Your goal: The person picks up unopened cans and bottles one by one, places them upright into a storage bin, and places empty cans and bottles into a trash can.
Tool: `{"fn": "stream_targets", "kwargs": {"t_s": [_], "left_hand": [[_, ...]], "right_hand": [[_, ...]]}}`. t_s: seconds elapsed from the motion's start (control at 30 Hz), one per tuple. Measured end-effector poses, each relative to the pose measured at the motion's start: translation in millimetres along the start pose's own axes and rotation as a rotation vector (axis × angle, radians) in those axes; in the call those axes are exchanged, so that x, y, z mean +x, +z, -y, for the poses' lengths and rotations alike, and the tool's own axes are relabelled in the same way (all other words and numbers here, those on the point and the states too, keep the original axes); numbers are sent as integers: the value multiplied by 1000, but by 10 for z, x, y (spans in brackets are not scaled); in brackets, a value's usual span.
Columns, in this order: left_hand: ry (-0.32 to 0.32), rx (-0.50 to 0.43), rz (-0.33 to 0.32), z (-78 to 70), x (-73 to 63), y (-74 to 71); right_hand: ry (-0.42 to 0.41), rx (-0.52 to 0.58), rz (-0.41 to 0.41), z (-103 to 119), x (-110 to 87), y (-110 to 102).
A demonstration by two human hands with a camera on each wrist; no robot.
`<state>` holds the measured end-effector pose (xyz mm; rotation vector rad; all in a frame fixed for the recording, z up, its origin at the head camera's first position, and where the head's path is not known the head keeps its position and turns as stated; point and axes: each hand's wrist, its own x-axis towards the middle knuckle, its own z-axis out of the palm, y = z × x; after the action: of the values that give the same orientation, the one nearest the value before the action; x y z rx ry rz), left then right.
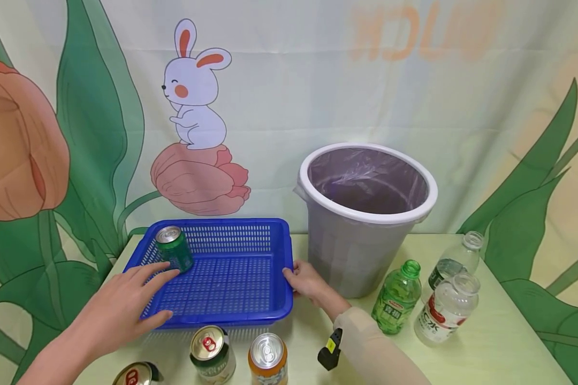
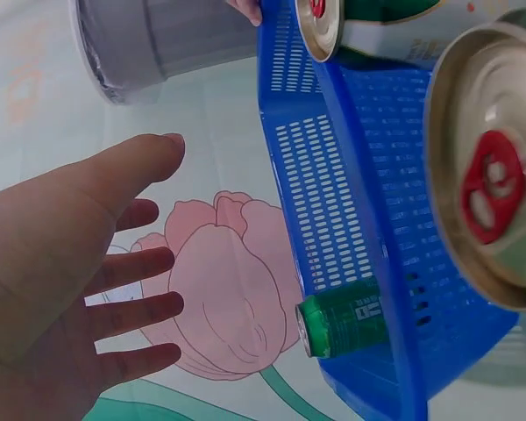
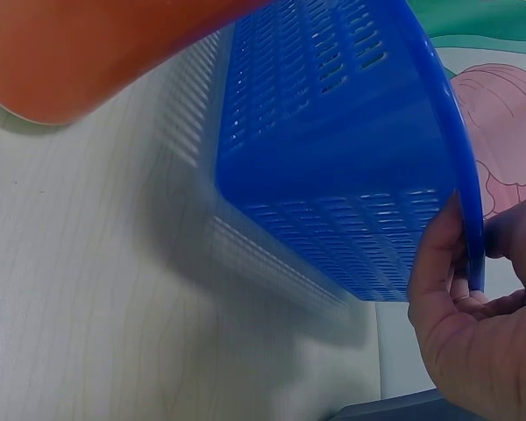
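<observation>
Where the basket (image 1: 238, 286) ends, the right hand (image 1: 306, 278) grips.

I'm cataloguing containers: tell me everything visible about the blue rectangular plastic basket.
The blue rectangular plastic basket has a smooth rim, slotted walls and a perforated floor. It faces open side up, left of the white-rimmed round grey bin. A green metal can is inside its left end; the right hand grips its right rim.

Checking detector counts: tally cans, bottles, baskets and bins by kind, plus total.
Baskets: 1 (blue basket)
Bins: 1 (grey bin)
Cans: 4 (green can, orange can, green-and-white can, cropped red-tab can)
Bottles: 3 (green bottle, red-labelled bottle, green-labelled bottle)
Total: 9
</observation>
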<state>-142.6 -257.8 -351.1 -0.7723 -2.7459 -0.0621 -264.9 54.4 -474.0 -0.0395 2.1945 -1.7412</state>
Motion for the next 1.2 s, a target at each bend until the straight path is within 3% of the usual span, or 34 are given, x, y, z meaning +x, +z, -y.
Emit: {"fn": "stream_targets", "kwargs": {"t_s": [0.2, 0.4, 0.67, 0.73, 1.0, 1.2], "left_hand": [[12, 3, -36, -51, -161, 51], [-63, -42, 56, -123, -293, 77], [-57, -29, 28, -162, -490, 212], [-87, -37, 69, -169, -525, 243], [-274, -183, 444, -154, -631, 368], [-316, -274, 531, -85, -733, 503]], "right_hand": [[-2, 10, 3, 6, -6, -3], [0, -1, 7, 0, 11, -6], [1, -5, 7, 2, 6, -1], [0, 4, 10, 8, -6, -4], [16, -2, 4, 22, -14, -17], [17, 2, 9, 19, -11, -9]]}}
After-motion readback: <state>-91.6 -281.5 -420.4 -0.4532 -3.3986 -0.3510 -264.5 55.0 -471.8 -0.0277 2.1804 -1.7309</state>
